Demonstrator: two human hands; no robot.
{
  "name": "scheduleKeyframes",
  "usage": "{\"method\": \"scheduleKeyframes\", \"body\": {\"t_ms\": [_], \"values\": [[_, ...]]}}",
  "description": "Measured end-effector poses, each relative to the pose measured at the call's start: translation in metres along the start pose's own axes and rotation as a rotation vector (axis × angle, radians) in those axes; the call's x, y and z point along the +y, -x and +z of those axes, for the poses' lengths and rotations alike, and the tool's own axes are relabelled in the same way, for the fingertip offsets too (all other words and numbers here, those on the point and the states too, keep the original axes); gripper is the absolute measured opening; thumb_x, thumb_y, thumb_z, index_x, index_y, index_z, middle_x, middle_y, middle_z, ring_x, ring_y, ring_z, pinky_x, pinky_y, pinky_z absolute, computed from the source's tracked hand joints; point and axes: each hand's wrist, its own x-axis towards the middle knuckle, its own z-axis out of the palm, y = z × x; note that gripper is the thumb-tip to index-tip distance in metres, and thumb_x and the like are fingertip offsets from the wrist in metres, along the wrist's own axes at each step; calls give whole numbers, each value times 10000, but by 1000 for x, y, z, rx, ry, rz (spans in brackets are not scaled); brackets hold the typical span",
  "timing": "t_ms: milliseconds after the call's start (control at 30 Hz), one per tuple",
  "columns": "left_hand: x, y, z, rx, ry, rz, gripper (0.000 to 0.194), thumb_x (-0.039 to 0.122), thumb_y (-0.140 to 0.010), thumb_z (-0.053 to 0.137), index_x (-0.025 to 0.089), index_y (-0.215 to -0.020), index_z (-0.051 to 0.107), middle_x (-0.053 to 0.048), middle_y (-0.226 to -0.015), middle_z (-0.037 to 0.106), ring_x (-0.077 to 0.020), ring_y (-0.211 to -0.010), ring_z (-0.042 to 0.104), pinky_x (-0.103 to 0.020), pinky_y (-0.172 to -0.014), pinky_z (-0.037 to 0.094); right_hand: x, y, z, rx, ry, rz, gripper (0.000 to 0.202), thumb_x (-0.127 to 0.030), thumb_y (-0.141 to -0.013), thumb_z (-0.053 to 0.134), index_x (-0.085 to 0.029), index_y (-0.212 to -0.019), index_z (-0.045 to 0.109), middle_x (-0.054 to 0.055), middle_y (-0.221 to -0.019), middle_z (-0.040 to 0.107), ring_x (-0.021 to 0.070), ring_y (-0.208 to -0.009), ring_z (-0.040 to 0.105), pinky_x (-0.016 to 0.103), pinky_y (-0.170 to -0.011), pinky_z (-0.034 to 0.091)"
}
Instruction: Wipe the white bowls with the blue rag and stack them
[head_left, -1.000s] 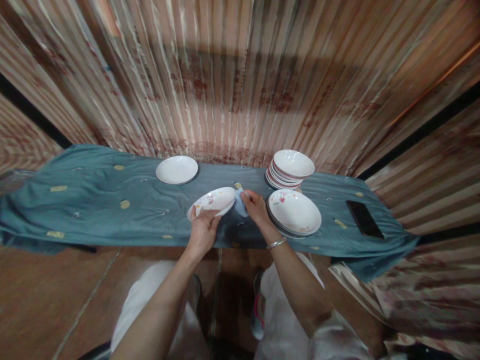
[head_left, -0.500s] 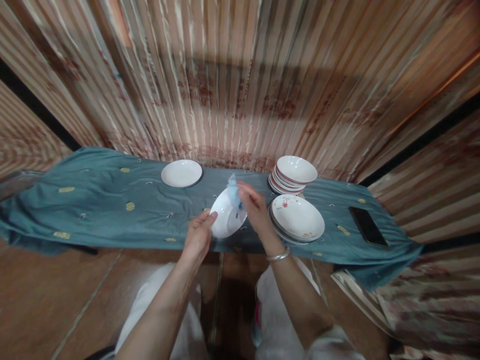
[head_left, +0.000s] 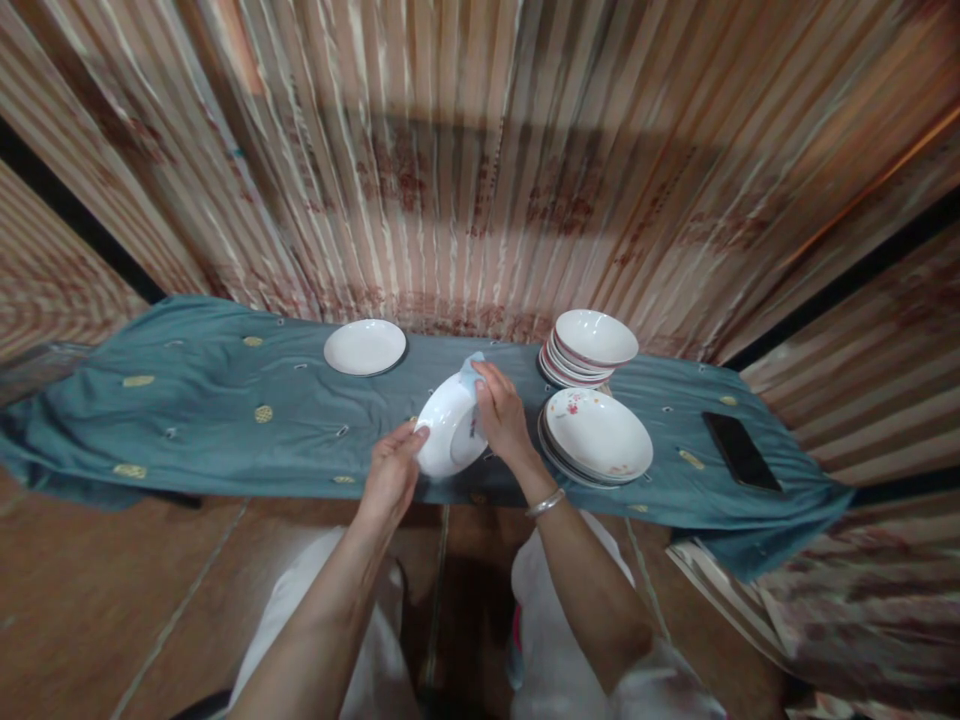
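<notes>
My left hand (head_left: 395, 462) grips the left rim of a white plate (head_left: 444, 437), thumb on the near face, and the plate is tilted above the table. At its upper right edge, my right hand (head_left: 501, 405) pinches a light blue cloth (head_left: 472, 370) against the rim. A dark mark shows on the plate's face, partly covered by the right hand. To the right of that hand sits a stack of white plates (head_left: 598, 437) with a red floral pattern on top. Behind it rises a stack of white bowls (head_left: 596, 338) with reddish rims.
A single white plate (head_left: 365, 347) lies at the back left of the table, which has a teal patterned cloth (head_left: 225, 420). A black phone (head_left: 741, 450) rests near the right end. Striped curtains (head_left: 465, 180) hang close behind the table.
My right hand has pressed the blue cloth down onto the plate's upper rim; it stood up loosely before. The plate has tilted slightly, still in my left hand.
</notes>
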Motion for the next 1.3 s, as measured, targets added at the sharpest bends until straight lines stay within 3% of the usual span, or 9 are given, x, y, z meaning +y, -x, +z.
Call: {"method": "scheduleKeyframes", "body": {"t_ms": [67,167,300,433,567,867,1000,1167,1300], "values": [[0,0,-1,5,-2,1,371,347,-452,876,133,-687,687,-66,-639,711,-254,-758,701,-332,-694,529,8,-5,1,-2,-70,61,459,-303,-993,245,-197,-1329,538,74,-1379,571,155,-1300,487,335,-1130,333],[1,1,0,11,3,-3,380,346,-443,876,133,-693,685,-66,-635,710,-254,-750,701,-333,-687,530,11,-5,2,9,-72,59,467,-323,-994,240,-199,-1336,532,68,-1385,564,153,-1310,477,324,-1140,324],[3,2,1,-1,3,-14,368,345,-441,873,141,-668,668,-56,-620,705,-249,-738,701,-331,-687,532,-6,9,5,10,28,-129,473,-322,-999,260,-159,-1379,491,113,-1445,491,194,-1385,373,402,-1166,267],[4,0,0,-14,8,5,340,312,-456,855,149,-689,668,-41,-626,704,-239,-741,701,-333,-703,534,-30,26,11,-51,163,-292,442,-303,-995,331,-213,-1406,465,93,-1505,422,250,-1453,234,513,-1166,190],[2,-4,-2,-9,8,36,320,289,-462,843,153,-688,661,-43,-647,710,-240,-763,702,-340,-719,532,-36,27,13,-99,206,-340,427,-304,-988,382,-257,-1404,468,74,-1502,430,265,-1450,242,535,-1162,170],[4,-5,-3,34,8,-5,359,319,-421,879,138,-651,670,-49,-602,697,-237,-720,695,-300,-645,505,5,1,15,6,-20,-82,460,-312,-995,269,-177,-1374,492,90,-1438,503,169,-1373,388,360,-1172,262],[2,-8,-9,57,19,11,367,318,-430,878,126,-670,677,-55,-627,703,-225,-727,690,-290,-648,498,17,1,21,-2,-121,114,465,-296,-976,259,-204,-1374,481,56,-1435,520,137,-1358,423,324,-1163,286],[1,-10,-12,66,30,15,367,319,-433,878,125,-666,671,-55,-628,694,-243,-766,691,-338,-735,526,29,4,29,9,-306,322,469,-310,-957,277,-165,-1348,493,91,-1432,528,145,-1338,461,323,-1140,320],[3,-11,-13,78,55,8,365,301,-416,883,123,-657,674,-48,-623,690,-235,-751,685,-338,-743,527,46,10,43,60,-506,490,426,-312,-932,307,-160,-1237,563,89,-1318,617,151,-1228,547,302,-1059,404]]}}
